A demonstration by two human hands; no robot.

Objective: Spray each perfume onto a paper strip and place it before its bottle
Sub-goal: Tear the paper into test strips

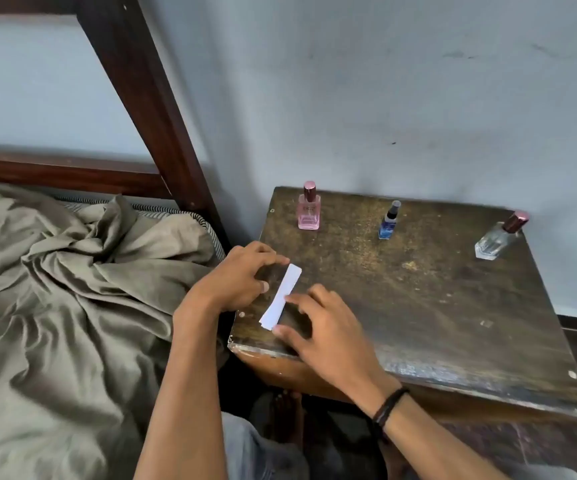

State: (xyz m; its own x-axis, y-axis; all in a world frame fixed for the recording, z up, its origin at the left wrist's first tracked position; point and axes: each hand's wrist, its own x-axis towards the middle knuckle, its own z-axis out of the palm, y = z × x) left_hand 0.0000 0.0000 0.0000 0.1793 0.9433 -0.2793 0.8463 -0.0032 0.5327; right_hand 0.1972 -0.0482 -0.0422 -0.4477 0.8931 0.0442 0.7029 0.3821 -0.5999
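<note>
A crumpled olive sheet (72, 271) covers the bed on the left, with a dark wooden bedpost (148, 109) slanting up behind it. Just right of the bed stands a worn wooden table (418, 306), set against the wall.

The left hand (242, 278) hovers over the table's near left corner. Its fingers are loosely bent and grip nothing. The forefinger tip lies just beside the far end of the paper strip (282, 296) and the thumb tip is near the strip's left edge. Whether either one touches the paper cannot be told.

The white strip lies flat on the table between the two hands, running from the near left corner towards the back. Its near end looks layered, as if more than one strip were stacked.

The right hand (328, 337) comes in from the right with fingers spread and slightly bent. Its forefinger tip rests on the strip's middle and its thumb tip at the near end, pressing rather than pinching. A dark band (389, 405) circles that wrist.

Three bottles stand in a row along the back, well apart from the strip:
- The pink bottle (309, 209) is square, holds pink liquid, and has a rosy cap on.
- The blue bottle (389, 221) is small and slim, holds blue liquid, and has a dark spray head.
- The clear bottle (498, 237), near the right edge, has a maroon cap. What it holds cannot be told.
</note>
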